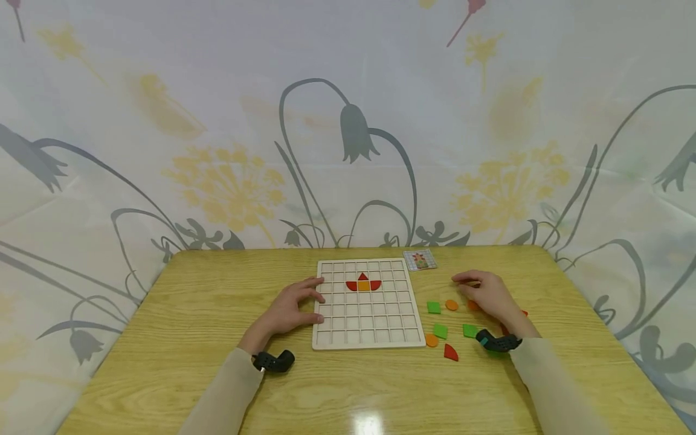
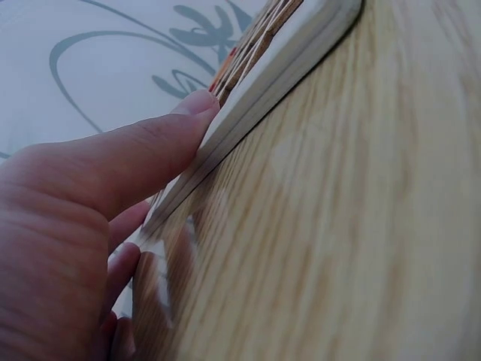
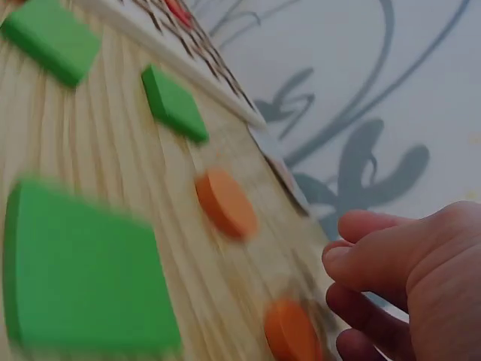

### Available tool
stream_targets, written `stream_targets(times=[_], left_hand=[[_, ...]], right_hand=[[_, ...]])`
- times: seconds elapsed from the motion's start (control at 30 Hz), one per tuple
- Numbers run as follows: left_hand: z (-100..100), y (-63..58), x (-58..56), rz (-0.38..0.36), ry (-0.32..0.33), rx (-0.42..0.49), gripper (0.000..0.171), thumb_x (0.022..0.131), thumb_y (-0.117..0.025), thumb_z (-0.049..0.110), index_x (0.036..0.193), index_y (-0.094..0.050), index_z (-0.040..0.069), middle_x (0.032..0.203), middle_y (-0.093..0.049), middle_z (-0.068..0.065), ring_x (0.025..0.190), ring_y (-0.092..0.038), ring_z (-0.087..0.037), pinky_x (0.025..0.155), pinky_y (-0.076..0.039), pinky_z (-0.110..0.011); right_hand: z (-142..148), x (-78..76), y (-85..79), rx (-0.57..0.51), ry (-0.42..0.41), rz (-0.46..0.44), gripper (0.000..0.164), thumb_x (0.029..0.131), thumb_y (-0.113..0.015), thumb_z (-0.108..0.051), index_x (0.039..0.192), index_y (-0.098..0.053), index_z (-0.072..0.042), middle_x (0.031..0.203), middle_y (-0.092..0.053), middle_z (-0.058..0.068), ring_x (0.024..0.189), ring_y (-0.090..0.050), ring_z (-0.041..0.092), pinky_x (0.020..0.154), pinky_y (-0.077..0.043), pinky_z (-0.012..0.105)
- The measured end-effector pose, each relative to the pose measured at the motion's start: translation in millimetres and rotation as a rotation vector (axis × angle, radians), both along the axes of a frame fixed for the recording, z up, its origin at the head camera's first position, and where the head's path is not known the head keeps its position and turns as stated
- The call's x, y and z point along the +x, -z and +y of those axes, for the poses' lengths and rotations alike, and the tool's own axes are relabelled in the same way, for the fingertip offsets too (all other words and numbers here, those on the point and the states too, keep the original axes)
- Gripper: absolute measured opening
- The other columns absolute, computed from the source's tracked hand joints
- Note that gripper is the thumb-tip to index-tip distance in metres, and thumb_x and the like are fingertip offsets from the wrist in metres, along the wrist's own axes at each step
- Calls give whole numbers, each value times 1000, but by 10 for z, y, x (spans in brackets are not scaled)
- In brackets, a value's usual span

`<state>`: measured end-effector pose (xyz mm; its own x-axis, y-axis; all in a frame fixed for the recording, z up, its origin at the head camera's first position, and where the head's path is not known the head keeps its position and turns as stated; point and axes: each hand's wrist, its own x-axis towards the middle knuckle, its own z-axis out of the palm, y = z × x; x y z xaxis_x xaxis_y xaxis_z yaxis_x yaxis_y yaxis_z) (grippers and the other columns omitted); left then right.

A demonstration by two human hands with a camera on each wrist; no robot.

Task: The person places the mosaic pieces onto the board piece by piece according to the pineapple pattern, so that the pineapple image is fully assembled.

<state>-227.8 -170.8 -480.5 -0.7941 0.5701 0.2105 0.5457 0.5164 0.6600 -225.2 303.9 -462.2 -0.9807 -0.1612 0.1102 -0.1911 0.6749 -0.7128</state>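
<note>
My left hand (image 1: 290, 307) rests at the left edge of a pale gridded board (image 1: 370, 345), thumb and fingertips spread along its rim. In the left wrist view, the thumb (image 2: 161, 147) lies on that rim. On the board sit a red triangle (image 1: 363, 277), an orange square (image 1: 364, 286) and red quarter-circles (image 1: 351, 286) either side of it. My right hand (image 1: 489, 293) hovers over the loose pieces, fingers loosely bent, nothing visible between them. An orange disc (image 3: 291, 331) lies just below its fingers, and another orange disc (image 3: 225, 204) is beside it.
Right of the board lie several green squares (image 1: 440, 331), a further orange disc (image 1: 432, 340) and a red quarter-circle (image 1: 451, 352). Red pieces show partly behind the right wrist. A pattern card (image 1: 420, 260) lies at the board's far right corner. A patterned curtain (image 1: 348, 181) hangs behind the table.
</note>
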Motion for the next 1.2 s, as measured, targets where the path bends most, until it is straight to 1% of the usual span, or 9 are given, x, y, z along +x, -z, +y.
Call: stream_targets(times=[0.13,0.2,0.3,0.4,0.5,0.7,1.0,1.13,1.2], left_hand=[[-6,5,-5,1,0,-1,26,86,-80,31,106,-71,17,153,-44,-10,144,-31,-35,112,-26,-62],[-10,8,-7,2,0,-5,26,86,-80,31,106,-71,17,153,-44,-9,144,-32,-35,112,-26,-62],[-13,13,-9,2,0,-9,25,86,-79,31,106,-71,18,153,-44,-9,144,-32,-35,112,-27,-62],[-15,16,-10,7,1,-11,25,86,-79,31,106,-71,18,153,-44,-9,144,-32,-35,112,-27,-62],[-15,19,-11,9,3,-12,26,86,-79,31,106,-71,18,153,-44,-9,144,-31,-35,112,-26,-62],[-37,52,-18,0,0,-18,27,85,-80,32,106,-70,19,155,-42,-6,146,-30,-32,114,-25,-59],[-35,48,-13,16,1,-20,26,86,-79,33,106,-70,20,154,-42,-7,145,-31,-34,113,-26,-60],[-17,37,-11,31,9,-11,27,86,-79,32,106,-70,18,153,-43,-10,144,-31,-36,112,-27,-62],[-9,36,-13,22,4,-15,27,86,-80,32,106,-70,18,154,-43,-9,145,-31,-34,113,-27,-60]], right_hand=[[262,104,2,7,15,-58,27,100,-63,-16,123,-69,-3,122,-66,19,92,-64,24,73,-53,29],[348,148,-5,-9,-11,-81,29,100,-62,-16,124,-67,-1,123,-64,21,92,-63,23,71,-53,27],[421,195,-2,-13,-81,-94,31,99,-64,-18,124,-67,0,128,-61,22,105,-63,29,78,-53,24],[434,219,3,3,-136,-104,32,97,-67,-21,122,-68,0,132,-56,22,113,-59,37,84,-52,24],[421,225,5,39,-135,-105,29,96,-68,-23,116,-72,-3,135,-54,19,117,-57,38,87,-50,26],[398,208,0,61,-117,-110,21,95,-70,-24,108,-74,-8,133,-56,16,115,-56,35,86,-50,30],[354,205,-84,19,-136,-136,12,94,-71,-18,98,-69,-6,130,-57,21,117,-55,40,84,-49,26],[351,162,-144,39,-149,-132,12,93,-72,-17,91,-64,-7,126,-60,22,113,-58,40,84,-50,25],[353,140,-159,46,-155,-137,13,94,-71,-17,90,-63,-7,124,-61,23,112,-59,40,83,-51,25]])
